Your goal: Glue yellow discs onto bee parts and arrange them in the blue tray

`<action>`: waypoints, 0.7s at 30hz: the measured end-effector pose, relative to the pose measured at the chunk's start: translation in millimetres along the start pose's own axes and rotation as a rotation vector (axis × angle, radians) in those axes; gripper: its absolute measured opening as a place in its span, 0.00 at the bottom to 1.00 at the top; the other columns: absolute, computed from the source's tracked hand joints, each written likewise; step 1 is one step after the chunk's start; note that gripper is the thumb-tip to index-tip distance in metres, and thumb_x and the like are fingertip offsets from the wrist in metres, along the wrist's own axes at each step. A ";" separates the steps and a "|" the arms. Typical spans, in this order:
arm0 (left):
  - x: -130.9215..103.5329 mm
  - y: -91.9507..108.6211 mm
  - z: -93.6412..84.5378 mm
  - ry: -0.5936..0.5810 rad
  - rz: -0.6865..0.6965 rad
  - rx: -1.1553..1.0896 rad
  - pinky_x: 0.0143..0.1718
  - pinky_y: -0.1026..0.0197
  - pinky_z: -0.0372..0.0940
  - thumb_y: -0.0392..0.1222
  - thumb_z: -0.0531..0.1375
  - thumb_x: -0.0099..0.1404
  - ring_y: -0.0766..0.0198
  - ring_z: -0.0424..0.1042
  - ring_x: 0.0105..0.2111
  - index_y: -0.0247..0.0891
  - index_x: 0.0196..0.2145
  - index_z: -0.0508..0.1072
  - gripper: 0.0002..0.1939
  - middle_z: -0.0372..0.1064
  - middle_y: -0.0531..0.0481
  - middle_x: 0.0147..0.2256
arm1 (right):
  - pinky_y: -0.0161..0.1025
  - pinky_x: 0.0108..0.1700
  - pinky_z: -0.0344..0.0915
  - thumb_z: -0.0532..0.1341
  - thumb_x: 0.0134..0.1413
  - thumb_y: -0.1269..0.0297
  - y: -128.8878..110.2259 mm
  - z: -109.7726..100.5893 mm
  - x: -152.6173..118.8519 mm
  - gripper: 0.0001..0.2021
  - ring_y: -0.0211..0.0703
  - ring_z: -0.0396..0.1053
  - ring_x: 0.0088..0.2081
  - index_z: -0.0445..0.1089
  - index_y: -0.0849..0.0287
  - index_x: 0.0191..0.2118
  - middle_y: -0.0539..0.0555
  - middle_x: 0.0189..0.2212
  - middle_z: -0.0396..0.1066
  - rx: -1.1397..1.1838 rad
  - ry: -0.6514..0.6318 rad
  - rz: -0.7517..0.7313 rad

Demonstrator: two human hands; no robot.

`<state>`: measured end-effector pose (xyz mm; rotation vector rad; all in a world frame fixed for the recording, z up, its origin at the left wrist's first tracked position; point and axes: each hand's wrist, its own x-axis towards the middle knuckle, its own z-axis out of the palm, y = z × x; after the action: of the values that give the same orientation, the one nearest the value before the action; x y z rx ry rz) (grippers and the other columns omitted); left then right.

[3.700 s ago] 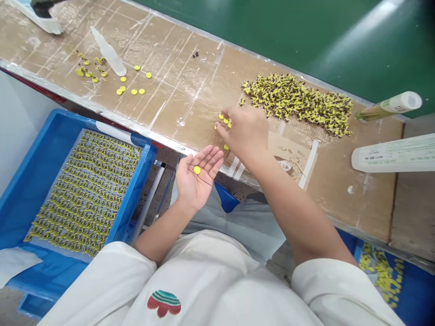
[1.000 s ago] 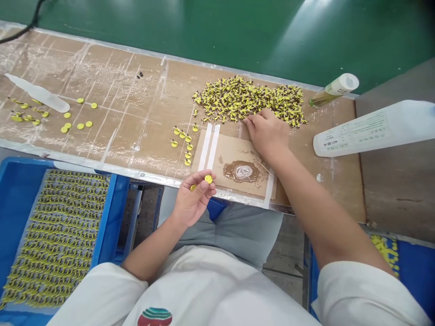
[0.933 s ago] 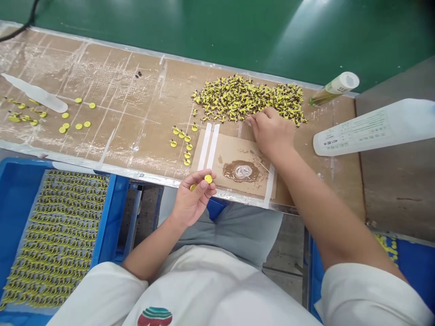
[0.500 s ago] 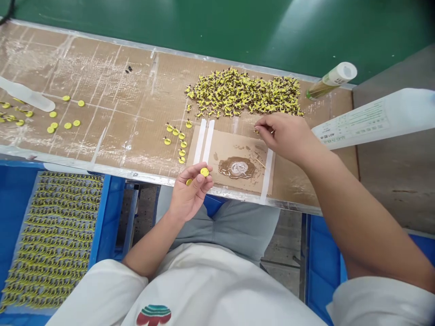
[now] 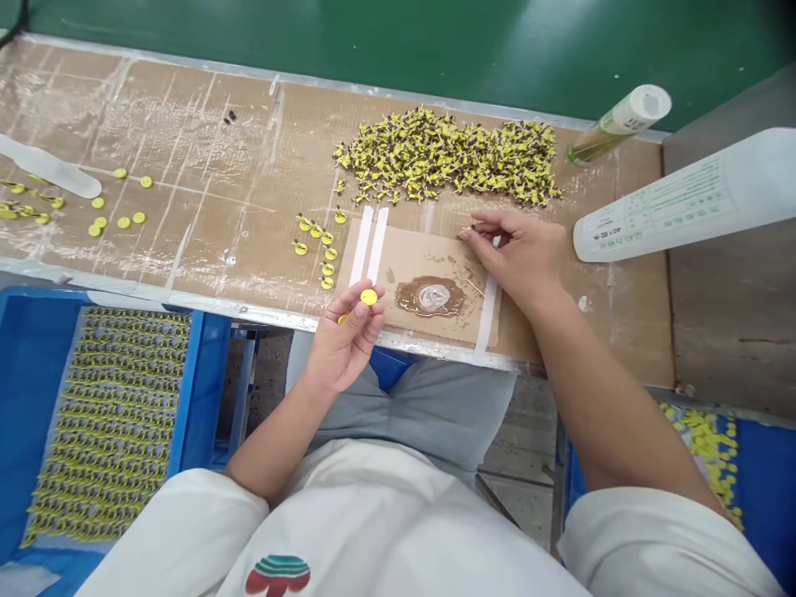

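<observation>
Two yellow discs [image 5: 369,297] sat in my left grip [image 5: 342,340], one pinched at thumb and fingertips; my right grip [image 5: 528,250] was closed on a tiny piece [image 5: 466,231] near the cardboard [image 5: 410,249]'s far right corner; a yellow-and-dark heap [image 5: 448,157] lay beyond, on the tabletop [image 5: 249,182].

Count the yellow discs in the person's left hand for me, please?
2 show: one yellow disc above the thumb tip of the left hand, and a second yellow disc deeper in it, partly covered. The hand may hide more.
</observation>
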<state>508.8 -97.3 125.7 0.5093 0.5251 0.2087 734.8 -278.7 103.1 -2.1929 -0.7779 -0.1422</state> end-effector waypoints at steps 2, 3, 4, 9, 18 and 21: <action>0.0 -0.4 3.1 0.020 0.003 -0.009 0.40 0.78 0.72 0.33 0.72 0.57 0.76 0.79 0.36 0.42 0.41 0.82 0.13 0.80 0.52 0.41 | 0.48 0.42 0.75 0.70 0.57 0.50 -4.2 2.0 -6.8 0.16 0.50 0.77 0.37 0.79 0.55 0.45 0.55 0.37 0.78 0.101 0.131 0.044; -0.2 -1.0 4.6 0.026 0.009 -0.014 0.41 0.78 0.72 0.33 0.72 0.58 0.77 0.79 0.36 0.42 0.41 0.82 0.12 0.80 0.53 0.41 | 0.48 0.42 0.75 0.70 0.57 0.50 -9.3 1.8 -12.3 0.16 0.50 0.77 0.37 0.79 0.54 0.44 0.55 0.37 0.78 0.143 0.194 0.050; -0.4 -1.9 6.1 0.028 0.018 -0.017 0.41 0.78 0.72 0.33 0.72 0.58 0.77 0.79 0.36 0.41 0.41 0.82 0.12 0.80 0.53 0.41 | 0.48 0.43 0.75 0.70 0.57 0.49 -16.1 1.1 -19.1 0.15 0.51 0.77 0.39 0.79 0.54 0.44 0.55 0.38 0.78 0.175 0.246 0.048; -0.2 -9.5 6.6 -0.019 0.064 0.012 0.42 0.76 0.73 0.36 0.74 0.55 0.75 0.79 0.36 0.42 0.40 0.83 0.13 0.80 0.53 0.41 | 0.47 0.44 0.75 0.69 0.60 0.54 -55.7 0.7 -64.4 0.11 0.47 0.77 0.38 0.79 0.52 0.44 0.53 0.37 0.78 0.233 0.379 -0.044; 1.0 -16.0 -1.3 -0.024 0.075 0.076 0.38 0.72 0.74 0.40 0.76 0.51 0.72 0.79 0.34 0.40 0.40 0.82 0.17 0.80 0.50 0.40 | 0.50 0.40 0.74 0.63 0.63 0.52 -64.6 20.0 -87.1 0.10 0.48 0.75 0.32 0.78 0.51 0.38 0.53 0.30 0.76 0.020 0.313 -0.105; 1.1 -14.8 1.2 -0.010 0.072 0.092 0.40 0.71 0.74 0.41 0.75 0.53 0.71 0.79 0.35 0.40 0.41 0.82 0.17 0.80 0.50 0.41 | 0.50 0.40 0.73 0.62 0.63 0.52 -65.6 20.6 -84.6 0.11 0.47 0.74 0.30 0.78 0.50 0.36 0.53 0.27 0.75 0.013 0.293 -0.113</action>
<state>511.3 -110.1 118.5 0.6191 0.5082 0.2518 626.0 -272.2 102.8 -2.0548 -0.7318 -0.5022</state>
